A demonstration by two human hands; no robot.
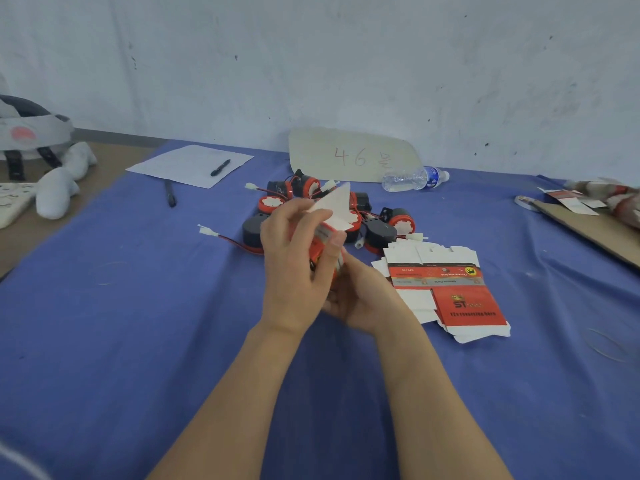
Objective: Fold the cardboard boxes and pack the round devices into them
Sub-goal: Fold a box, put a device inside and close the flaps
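One box (333,206), left hand (294,271), right hand (362,299) gripping

Flat boxes (446,289), seemingly stacked, lie right of devices (388,230).

A scuffed white wall (346,57) rises behind the blue-covered table (104,323).

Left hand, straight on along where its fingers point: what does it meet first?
Left hand, gripping the half-folded red-and-white cardboard box, points away across the blue cloth. First in line is probably the pile of black-and-red round devices just beyond; depth is unclear from one view.
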